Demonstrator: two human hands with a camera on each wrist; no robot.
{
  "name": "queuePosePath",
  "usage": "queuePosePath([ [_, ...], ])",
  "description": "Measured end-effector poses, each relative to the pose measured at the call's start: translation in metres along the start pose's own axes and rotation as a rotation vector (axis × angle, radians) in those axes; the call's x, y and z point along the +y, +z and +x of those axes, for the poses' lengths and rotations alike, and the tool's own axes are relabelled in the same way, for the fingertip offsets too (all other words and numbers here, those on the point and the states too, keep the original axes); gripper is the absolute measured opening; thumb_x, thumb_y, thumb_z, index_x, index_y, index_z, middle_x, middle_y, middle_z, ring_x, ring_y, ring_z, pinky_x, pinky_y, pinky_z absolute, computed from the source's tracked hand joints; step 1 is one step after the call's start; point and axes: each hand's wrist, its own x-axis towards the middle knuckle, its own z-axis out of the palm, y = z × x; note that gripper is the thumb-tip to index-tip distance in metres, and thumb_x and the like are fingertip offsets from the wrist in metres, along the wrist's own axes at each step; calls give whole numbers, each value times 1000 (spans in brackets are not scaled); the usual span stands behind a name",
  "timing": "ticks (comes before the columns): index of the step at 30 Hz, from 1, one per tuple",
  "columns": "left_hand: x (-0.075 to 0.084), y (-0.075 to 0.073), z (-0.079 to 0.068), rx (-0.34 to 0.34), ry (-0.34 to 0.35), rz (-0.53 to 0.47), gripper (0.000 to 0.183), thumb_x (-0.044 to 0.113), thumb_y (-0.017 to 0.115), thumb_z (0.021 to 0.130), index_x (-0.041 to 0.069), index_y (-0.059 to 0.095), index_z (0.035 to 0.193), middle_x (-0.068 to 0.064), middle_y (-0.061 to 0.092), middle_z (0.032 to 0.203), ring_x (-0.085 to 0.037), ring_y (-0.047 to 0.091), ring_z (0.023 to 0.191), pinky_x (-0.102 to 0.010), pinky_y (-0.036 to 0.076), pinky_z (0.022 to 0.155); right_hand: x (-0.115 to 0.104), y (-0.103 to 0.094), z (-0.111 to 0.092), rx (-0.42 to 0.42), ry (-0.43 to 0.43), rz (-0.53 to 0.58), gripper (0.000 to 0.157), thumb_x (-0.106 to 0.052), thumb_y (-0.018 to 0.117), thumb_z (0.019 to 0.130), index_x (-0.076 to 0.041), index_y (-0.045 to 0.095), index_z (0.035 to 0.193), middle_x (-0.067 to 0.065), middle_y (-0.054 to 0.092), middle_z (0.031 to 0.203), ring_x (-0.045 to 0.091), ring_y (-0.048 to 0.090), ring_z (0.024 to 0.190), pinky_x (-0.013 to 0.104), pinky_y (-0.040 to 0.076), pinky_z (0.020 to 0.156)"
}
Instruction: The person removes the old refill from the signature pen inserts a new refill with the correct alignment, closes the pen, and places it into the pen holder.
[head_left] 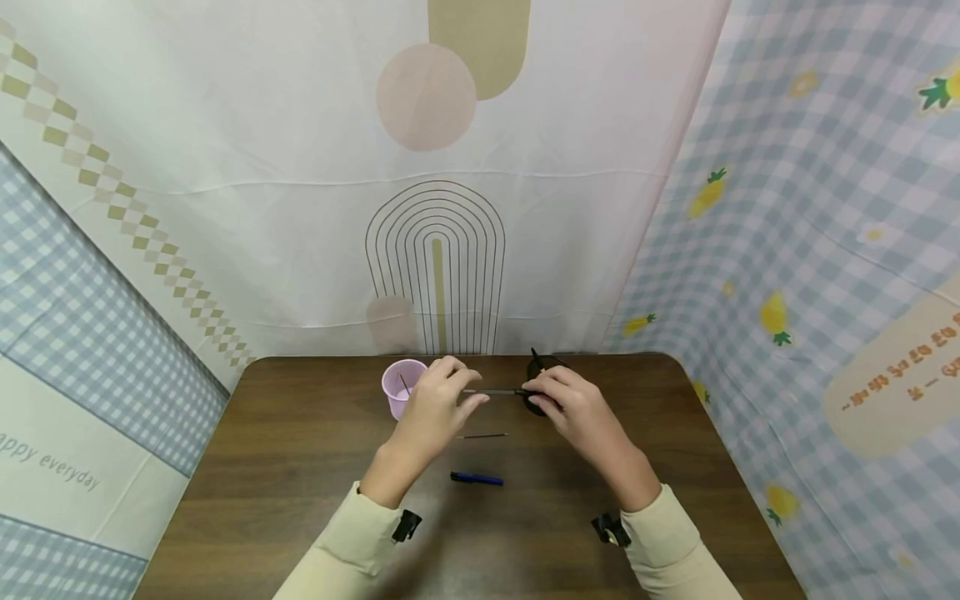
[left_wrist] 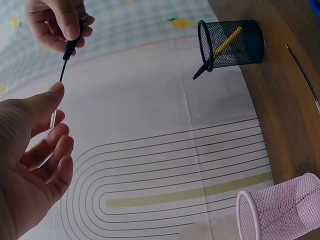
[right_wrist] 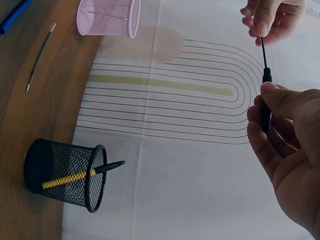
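Above the table, my left hand (head_left: 429, 406) pinches the far end of a thin pen refill (head_left: 492, 392) between thumb and fingertips. The refill's other end runs into a short black pen section (right_wrist: 266, 107), gripped by the thumb and fingers of my right hand (head_left: 581, 408). In the head view the refill lies nearly level between the hands. Whether it sits fully in the black section I cannot tell. Below on the wooden table lie a second loose refill (head_left: 483, 435) and, closer to me, a blue pen piece (head_left: 477, 478) with a dark end.
Behind my left hand stands a pink mesh cup (left_wrist: 280, 212) with a thin refill-like stick inside. A black mesh cup (right_wrist: 70, 172), partly hidden by my right hand in the head view, holds a yellow and black pen (right_wrist: 75, 178). Patterned cloth hangs beyond the table's back edge.
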Motion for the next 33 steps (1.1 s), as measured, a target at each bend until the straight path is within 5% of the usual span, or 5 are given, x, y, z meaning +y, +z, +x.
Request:
queuePosePath([
  [18,2,-3,-2,-34,36,-78,3,7,75,92,7,74,90,-2,62,89,-20,62,87,-31,55,75,-3,-3,3,3,-25,-83,24,-1,86,78,-10,77,99,3,71,99,20,64,91,34,57,74],
  [33,8,-1,3,-29,61,-61,11,1,80,86,9,72,88,-2,62,87,-20,62,86,-31,54,76,-6,-2,6,-5,-36,-60,25,-1,86,79,-9,77,100,4,71,100,19,64,90,33,57,74],
])
